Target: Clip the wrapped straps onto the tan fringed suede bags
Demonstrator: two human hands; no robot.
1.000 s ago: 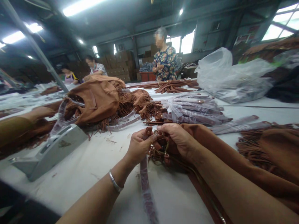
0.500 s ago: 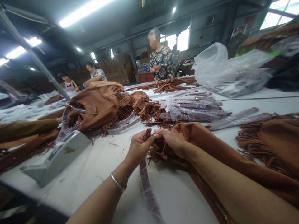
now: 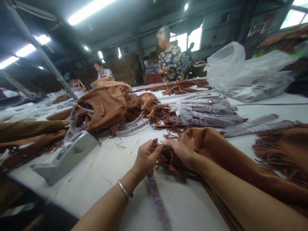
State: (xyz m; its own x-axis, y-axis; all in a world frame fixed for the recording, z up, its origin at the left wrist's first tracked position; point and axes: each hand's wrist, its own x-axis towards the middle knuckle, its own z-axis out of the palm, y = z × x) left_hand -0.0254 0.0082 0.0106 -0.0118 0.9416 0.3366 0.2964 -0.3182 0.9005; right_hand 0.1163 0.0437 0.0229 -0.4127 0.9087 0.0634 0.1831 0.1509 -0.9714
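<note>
My left hand (image 3: 147,156), with a silver bangle at the wrist, is closed on the end of a plastic-wrapped brown strap (image 3: 156,195) that hangs down over the white table. Its fingertips nearly meet those of my right hand (image 3: 179,152), which is closed on the edge of a brown suede bag (image 3: 216,149). The bag stretches to the right under my right forearm. Small fittings at the fingertips are too blurred to make out.
A grey tape dispenser (image 3: 68,157) stands left. Behind lie another brown bag (image 3: 108,106), wrapped straps (image 3: 204,110) and a clear plastic bag (image 3: 245,77). A sleeved arm (image 3: 31,130) reaches in from the left. A person (image 3: 170,64) stands across the table; others are farther back.
The whole view has shifted, so the scene sits slightly farther right. Both hands keep their holds on the strap and bag, with little change between them.
</note>
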